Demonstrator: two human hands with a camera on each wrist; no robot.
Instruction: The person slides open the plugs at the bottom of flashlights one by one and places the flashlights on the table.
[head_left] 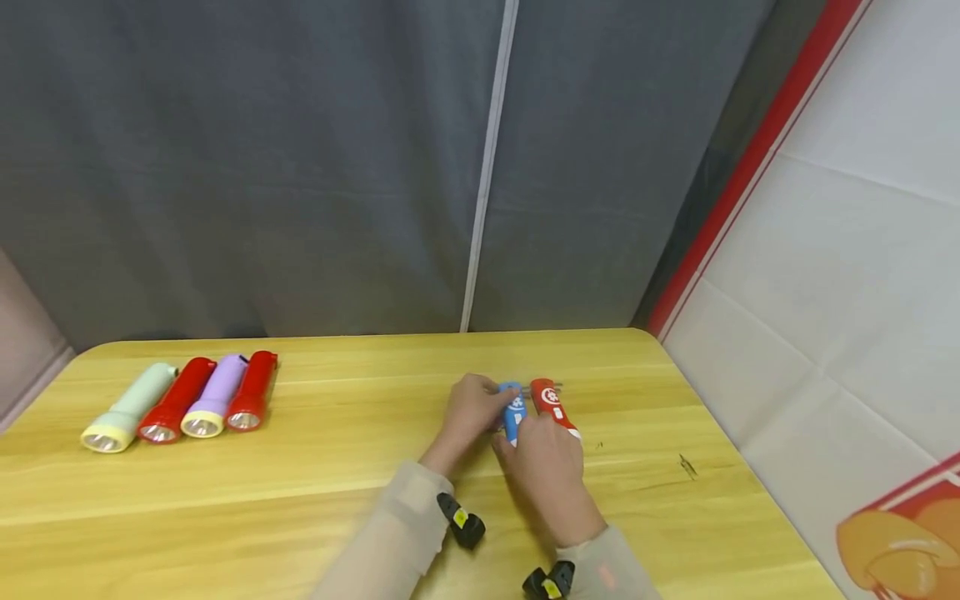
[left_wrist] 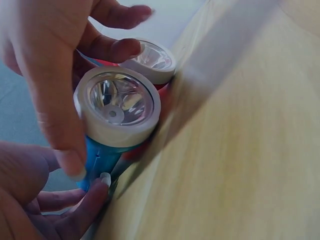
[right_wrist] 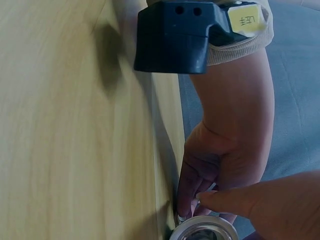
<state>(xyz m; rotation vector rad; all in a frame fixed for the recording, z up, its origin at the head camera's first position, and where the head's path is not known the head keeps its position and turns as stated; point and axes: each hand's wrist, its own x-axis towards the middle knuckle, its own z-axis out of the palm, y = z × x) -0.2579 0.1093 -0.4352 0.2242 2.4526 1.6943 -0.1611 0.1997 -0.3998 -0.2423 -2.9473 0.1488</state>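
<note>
"Why is the desk arranged so?"

"The row of four flashlights lies left, lenses nearward, presumably for order."

"And the hands?"

"Right of centre. The right hand's grip seems to pinch the blue flashlight near its lens; the left hand's pinches the tail end, probably to steady both ends."

"The red-and-white flashlight?"

"Just beside the blue one, lens likewise nearward, perhaps as an alignment guide."
</note>
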